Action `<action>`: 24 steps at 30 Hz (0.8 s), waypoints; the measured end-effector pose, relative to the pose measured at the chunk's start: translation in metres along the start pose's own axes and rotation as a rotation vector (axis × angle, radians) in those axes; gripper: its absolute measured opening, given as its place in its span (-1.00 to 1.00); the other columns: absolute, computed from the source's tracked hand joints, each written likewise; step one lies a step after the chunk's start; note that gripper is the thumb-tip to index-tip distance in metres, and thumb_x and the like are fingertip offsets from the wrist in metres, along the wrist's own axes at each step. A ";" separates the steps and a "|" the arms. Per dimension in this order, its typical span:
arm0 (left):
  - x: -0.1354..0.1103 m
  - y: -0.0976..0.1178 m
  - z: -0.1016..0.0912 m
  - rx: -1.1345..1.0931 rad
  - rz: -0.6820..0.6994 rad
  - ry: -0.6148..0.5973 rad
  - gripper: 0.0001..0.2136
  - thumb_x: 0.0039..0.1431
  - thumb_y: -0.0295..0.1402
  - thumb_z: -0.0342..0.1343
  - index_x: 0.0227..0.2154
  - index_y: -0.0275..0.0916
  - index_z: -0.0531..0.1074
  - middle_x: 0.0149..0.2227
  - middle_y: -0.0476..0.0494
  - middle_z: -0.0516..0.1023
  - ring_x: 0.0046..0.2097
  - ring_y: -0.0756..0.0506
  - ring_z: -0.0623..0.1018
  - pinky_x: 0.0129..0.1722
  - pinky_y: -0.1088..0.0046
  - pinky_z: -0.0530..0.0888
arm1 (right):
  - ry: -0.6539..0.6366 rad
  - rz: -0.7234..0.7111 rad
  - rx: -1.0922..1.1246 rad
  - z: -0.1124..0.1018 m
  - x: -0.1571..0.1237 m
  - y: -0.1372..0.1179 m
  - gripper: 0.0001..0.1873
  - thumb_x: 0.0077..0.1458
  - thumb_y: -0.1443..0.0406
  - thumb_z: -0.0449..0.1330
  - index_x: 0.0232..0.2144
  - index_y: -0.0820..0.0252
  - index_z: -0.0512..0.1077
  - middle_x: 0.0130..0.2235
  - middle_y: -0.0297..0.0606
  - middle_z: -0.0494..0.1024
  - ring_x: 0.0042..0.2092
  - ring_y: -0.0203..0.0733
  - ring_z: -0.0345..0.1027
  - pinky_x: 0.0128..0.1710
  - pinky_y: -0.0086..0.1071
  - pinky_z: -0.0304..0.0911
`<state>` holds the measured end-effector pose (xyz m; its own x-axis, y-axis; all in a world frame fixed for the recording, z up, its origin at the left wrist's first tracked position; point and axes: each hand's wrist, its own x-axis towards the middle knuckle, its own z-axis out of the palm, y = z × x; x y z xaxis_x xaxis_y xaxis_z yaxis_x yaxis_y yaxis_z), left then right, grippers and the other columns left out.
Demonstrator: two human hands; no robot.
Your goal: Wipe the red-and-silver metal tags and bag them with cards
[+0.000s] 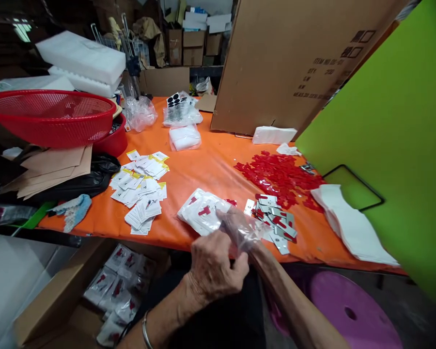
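My left hand (216, 266), with a bracelet at its wrist, is closed on the gathered edge of a clear plastic bag (249, 235). My right hand (236, 224) reaches into this bag, its back showing through the film. Its visible fingers lie stretched out against a stack of flat white packets (202, 212) with red pieces showing on them; the other fingers are hidden. The stack rests near the front edge of the orange table (189, 169). Right of it lie metal plates with red parts (276, 220), and behind those spreads a heap of red plastic pieces (281, 177).
Printed cards (143, 189) lie in piles on the left. Beyond are a red mesh basket (54, 116) and a large upright carton (298, 63). White sheets (352, 225) lie at right. An open box of packets (119, 281) stands below, with a purple stool (352, 310) opposite.
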<state>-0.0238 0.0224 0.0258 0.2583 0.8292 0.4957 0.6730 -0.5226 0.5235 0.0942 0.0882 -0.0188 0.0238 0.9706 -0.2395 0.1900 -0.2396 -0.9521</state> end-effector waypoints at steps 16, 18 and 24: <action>0.065 -0.144 0.030 -1.347 -0.745 -0.126 -0.50 0.07 -0.08 0.02 -0.01 -0.32 0.34 0.12 -0.32 0.35 0.21 -0.25 0.21 0.19 0.19 0.10 | -0.062 -0.075 0.380 0.015 0.000 -0.021 -0.71 -0.15 0.19 0.21 -0.31 0.18 0.46 -0.44 -0.24 0.54 -0.40 -0.14 0.40 -0.46 -0.34 0.27; 0.063 -0.145 0.029 -1.373 -0.742 -0.122 -0.49 0.08 -0.06 0.00 0.01 -0.31 0.35 0.16 -0.28 0.30 0.24 -0.23 0.16 0.21 0.23 0.07 | -0.030 -0.078 0.304 0.011 0.009 -0.016 -0.76 -0.17 0.23 0.20 -0.39 0.22 0.47 -0.48 -0.26 0.52 -0.43 -0.16 0.38 -0.49 -0.36 0.24; 0.056 -0.146 0.034 -1.401 -0.691 -0.139 -0.37 0.02 -0.07 0.09 0.11 -0.34 0.26 0.28 -0.22 0.04 0.30 -0.18 -0.01 0.25 0.36 -0.01 | 0.028 -0.018 0.340 0.019 0.027 -0.002 -0.83 -0.14 0.21 0.17 -0.51 0.23 0.41 -0.59 -0.30 0.45 -0.49 -0.18 0.35 -0.53 -0.36 0.23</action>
<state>-0.0846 0.1519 -0.0465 0.2965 0.9466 -0.1270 -0.4506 0.2558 0.8553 0.0756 0.1142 -0.0267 0.0516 0.9739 -0.2210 -0.1478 -0.2114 -0.9662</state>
